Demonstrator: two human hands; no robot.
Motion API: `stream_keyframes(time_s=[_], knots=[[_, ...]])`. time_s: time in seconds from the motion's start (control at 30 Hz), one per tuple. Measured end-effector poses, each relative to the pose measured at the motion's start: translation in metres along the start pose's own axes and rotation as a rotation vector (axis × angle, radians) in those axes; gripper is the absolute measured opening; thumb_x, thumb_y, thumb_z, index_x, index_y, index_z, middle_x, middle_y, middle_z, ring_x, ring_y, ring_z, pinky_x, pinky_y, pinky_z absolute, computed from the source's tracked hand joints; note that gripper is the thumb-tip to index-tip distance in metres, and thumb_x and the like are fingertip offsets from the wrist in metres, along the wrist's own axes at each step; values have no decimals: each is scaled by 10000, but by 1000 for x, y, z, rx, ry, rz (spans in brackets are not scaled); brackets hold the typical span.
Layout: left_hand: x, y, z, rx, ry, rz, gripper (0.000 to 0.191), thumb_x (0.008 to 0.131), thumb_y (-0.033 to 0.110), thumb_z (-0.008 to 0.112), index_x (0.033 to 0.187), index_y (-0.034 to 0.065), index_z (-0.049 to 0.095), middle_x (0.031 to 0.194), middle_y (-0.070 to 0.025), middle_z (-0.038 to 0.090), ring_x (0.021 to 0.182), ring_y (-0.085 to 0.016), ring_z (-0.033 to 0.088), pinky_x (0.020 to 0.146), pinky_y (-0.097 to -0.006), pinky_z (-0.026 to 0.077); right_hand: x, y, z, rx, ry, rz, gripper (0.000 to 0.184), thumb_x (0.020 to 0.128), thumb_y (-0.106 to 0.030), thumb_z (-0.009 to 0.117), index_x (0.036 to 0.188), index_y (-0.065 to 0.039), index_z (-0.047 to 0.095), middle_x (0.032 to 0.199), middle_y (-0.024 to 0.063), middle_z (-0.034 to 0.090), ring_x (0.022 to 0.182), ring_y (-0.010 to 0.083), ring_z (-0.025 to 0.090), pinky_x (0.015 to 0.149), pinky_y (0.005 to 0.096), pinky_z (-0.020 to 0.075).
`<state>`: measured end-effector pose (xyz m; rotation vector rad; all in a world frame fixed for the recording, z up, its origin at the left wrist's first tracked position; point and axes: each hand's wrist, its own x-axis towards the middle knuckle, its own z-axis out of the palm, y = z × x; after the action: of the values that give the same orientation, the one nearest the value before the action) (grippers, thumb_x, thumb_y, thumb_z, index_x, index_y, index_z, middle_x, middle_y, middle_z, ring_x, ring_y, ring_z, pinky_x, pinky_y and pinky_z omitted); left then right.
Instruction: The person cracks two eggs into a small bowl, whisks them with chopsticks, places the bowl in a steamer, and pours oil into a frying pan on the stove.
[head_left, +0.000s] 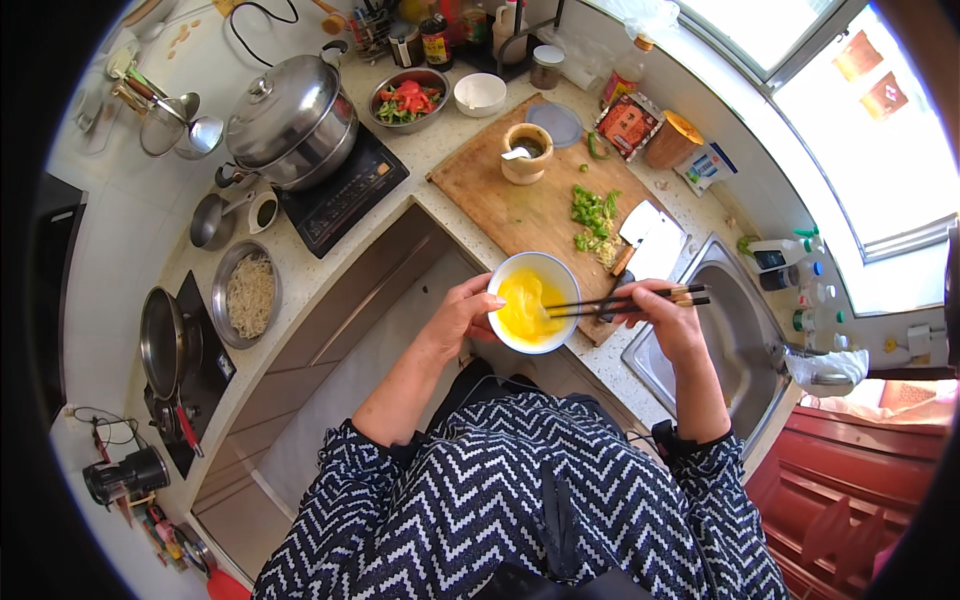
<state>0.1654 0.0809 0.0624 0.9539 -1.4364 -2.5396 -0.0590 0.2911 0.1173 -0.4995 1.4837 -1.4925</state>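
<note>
My left hand (459, 316) grips the side of a white bowl (534, 348), its thumb over the rim. Yellow beaten egg (523, 307) fills the lower part of the bowl. In my right hand (664, 319) is a pair of dark chopsticks (600, 307), their tips dipped into the egg. Just beyond the bowl lies a wooden cutting board (480, 180) bearing chopped green pepper (594, 214), minced garlic (606, 253) and a wooden mortar (523, 174) with a white spoon in it. A cleaver (651, 247) rests at the board's right edge.
On the right is a steel sink (739, 330). A steel steamer pot (292, 124) stands on an induction cooker (346, 191). Along the left counter are a bowl of noodles (251, 295) and a frying pan (161, 341). A metal bowl of cut vegetables (409, 103) sits at the back.
</note>
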Motion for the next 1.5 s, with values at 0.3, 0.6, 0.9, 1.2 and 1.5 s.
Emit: stream_keyframes(time_s=[0.3, 0.6, 0.9, 1.2, 1.5], knots=[[-22, -3, -5, -25, 84, 11, 610, 741, 307, 619, 1280, 37, 520, 952, -71, 676, 711, -120, 673, 544, -221, 544, 16, 2, 17, 142, -41, 27, 256, 899, -191, 600, 991, 43, 648, 851, 146, 682, 732, 210, 676, 632, 294, 530], [-74, -17, -29, -92, 181, 40, 581, 752, 280, 611, 1264, 26, 509, 1034, -114, 653, 814, -194, 684, 637, -321, 587, 21, -6, 54, -128, -287, 87, 243, 905, -164, 576, 967, 53, 666, 847, 127, 686, 714, 166, 661, 625, 254, 505], [-134, -39, -81, -269, 209, 115, 598, 774, 282, 607, 1320, 77, 475, 1055, -104, 653, 826, -185, 688, 635, -305, 592, 7, -4, 145, -161, -355, -43, 236, 916, -128, 555, 965, 83, 646, 836, 159, 678, 705, 212, 675, 636, 279, 528], [-249, -53, -161, -300, 382, 255, 632, 755, 254, 607, 1344, 103, 437, 1024, -95, 667, 696, -191, 694, 532, -246, 556, -21, 8, 292, -423, -536, -87, 206, 928, -72, 527, 1047, 38, 655, 889, 96, 675, 797, 148, 655, 691, 245, 510], [-324, -70, -225, -458, 512, 390, 692, 756, 132, 549, 1399, 152, 297, 1082, -108, 632, 719, -227, 692, 524, -273, 551, -72, 57, 444, -742, -837, -1067, 249, 753, 20, 668, 1000, -9, 647, 941, 161, 618, 770, 312, 637, 664, 343, 528]])
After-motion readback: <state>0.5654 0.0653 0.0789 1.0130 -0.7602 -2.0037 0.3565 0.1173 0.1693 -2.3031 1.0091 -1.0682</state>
